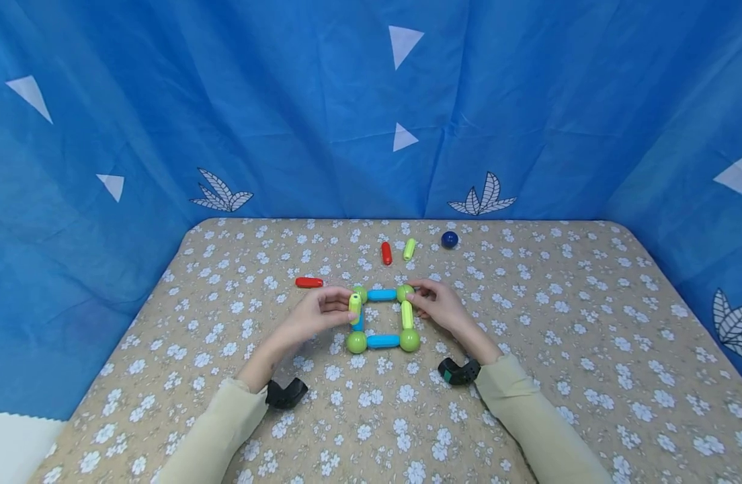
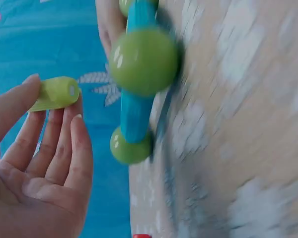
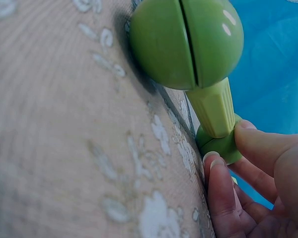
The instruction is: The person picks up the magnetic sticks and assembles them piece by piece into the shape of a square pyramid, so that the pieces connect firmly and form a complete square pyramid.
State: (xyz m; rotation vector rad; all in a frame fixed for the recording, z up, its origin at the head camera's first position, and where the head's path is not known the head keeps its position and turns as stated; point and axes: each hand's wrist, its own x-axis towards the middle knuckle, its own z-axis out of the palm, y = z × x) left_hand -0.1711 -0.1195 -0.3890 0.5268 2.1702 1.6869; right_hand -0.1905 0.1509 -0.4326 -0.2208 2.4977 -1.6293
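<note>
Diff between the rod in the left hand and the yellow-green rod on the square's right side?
Support: the held rod is pinched in the left hand; the side rod sits between two green balls.
Ends: the held rod has an end exposed; the side rod meets a ball at each end.
Height: the held rod is raised off the tablecloth; the side rod lies low over it.
Shared: yellow-green colour, ribbed sides.

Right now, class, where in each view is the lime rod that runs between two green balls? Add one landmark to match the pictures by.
Head: the lime rod is right of centre, slightly below mid-height.
Left wrist: it cannot be seen.
Right wrist: right of centre, about mid-height, just below the nearer green ball.
Shared landmark: the right hand, beside the rod in head, at the top edge in left wrist, lower right in right wrist.
</note>
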